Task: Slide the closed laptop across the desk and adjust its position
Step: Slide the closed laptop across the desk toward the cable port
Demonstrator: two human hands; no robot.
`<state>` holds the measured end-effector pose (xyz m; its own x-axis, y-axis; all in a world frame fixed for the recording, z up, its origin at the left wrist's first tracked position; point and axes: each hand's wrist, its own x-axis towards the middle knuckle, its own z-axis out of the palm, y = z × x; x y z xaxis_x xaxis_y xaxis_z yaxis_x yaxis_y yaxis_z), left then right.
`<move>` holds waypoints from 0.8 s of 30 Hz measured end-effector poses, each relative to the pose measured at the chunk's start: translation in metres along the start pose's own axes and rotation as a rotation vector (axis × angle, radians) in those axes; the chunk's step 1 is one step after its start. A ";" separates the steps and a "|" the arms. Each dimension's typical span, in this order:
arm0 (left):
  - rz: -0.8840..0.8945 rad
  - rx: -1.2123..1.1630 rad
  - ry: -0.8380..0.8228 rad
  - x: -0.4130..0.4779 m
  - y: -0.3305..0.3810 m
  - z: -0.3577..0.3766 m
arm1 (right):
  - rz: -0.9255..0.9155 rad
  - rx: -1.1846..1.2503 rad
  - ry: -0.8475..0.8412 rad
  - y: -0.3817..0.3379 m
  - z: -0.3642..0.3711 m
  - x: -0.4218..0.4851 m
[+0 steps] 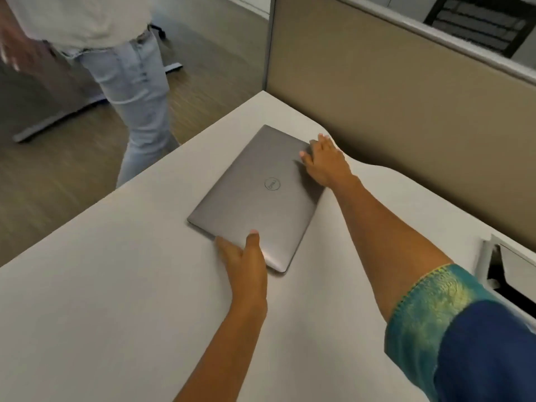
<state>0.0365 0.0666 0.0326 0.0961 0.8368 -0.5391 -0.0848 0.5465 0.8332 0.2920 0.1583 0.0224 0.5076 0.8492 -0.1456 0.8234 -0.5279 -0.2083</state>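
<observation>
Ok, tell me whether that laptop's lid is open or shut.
Shut. The laptop lies flat on the desk, logo side up, no screen or keyboard showing.

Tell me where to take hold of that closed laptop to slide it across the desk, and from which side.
Hold the laptop at two opposite ends, as here: left hand at the near edge, thumb on the lid, right hand flat on the far right corner. It lies flat, thin and skewed on the white desk, offering no handle, so pressing down from above at opposite ends likely steers both slide and rotation.
</observation>
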 end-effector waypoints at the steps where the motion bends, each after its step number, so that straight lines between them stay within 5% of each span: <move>1: -0.027 -0.057 0.009 0.000 0.005 -0.001 | -0.002 -0.001 -0.011 -0.001 0.000 0.006; 9: -0.164 -0.272 0.046 0.006 0.026 -0.011 | 0.035 0.003 -0.013 -0.003 0.002 0.026; 24: -0.227 0.045 -0.001 0.038 0.041 -0.045 | 0.244 0.363 -0.182 0.072 -0.011 -0.034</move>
<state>-0.0078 0.1223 0.0410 0.1085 0.6927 -0.7130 -0.0168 0.7184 0.6954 0.3366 0.0914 0.0235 0.5959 0.7007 -0.3924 0.5275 -0.7099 -0.4666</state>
